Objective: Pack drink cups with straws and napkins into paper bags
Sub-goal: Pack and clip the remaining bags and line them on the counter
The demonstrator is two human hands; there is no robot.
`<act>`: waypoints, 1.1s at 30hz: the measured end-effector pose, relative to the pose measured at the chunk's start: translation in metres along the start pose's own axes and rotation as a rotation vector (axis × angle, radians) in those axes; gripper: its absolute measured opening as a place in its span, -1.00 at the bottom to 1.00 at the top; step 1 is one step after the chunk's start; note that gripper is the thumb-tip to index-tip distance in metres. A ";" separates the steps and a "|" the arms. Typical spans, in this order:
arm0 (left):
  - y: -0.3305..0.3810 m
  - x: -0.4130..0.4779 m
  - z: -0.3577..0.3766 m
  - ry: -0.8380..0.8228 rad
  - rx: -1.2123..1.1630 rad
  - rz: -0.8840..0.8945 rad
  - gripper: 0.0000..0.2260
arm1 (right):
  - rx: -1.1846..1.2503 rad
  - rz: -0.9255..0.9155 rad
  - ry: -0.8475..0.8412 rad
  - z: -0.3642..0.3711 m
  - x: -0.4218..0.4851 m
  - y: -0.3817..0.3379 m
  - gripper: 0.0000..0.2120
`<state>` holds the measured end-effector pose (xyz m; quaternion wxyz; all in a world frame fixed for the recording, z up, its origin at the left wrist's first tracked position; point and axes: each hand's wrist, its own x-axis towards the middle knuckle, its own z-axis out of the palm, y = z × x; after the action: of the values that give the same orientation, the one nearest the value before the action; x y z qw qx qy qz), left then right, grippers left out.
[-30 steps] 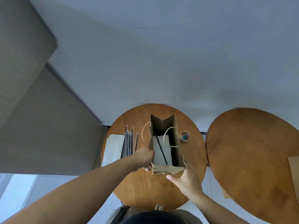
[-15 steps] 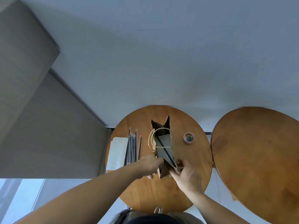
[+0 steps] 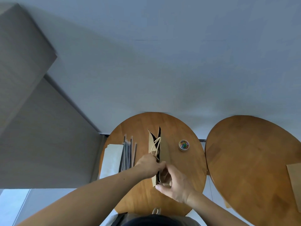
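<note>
Right now your left hand (image 3: 149, 165) pinches the left rim of the paper bag (image 3: 164, 149) at its near end. Your right hand (image 3: 175, 185) curls round the same end from the right, thumb at the near corner. Between them the bag stands on the round table (image 3: 192, 160), its mouth squeezed to a narrow dark slit; what is inside is hidden. Its cord handle (image 3: 155, 144) loops out just beyond your left hand. Left of the bag lie the straws (image 3: 127, 154), and left of those the napkins (image 3: 111, 159), seemingly a flat stack. Right of the bag, apart from it, sits a small tub of paper clips (image 3: 184, 145).
</note>
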<state>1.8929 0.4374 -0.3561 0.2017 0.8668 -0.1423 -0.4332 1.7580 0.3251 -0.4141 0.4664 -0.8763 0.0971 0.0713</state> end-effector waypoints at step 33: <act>-0.011 0.014 -0.010 0.251 0.535 0.351 -0.58 | -0.470 -0.096 0.124 -0.076 0.040 -0.008 -0.77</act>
<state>1.9098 0.4433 -0.3656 0.0545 0.8978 -0.3721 -0.2293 1.8018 0.2620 -0.3738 0.2458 -0.9670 0.0645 0.0159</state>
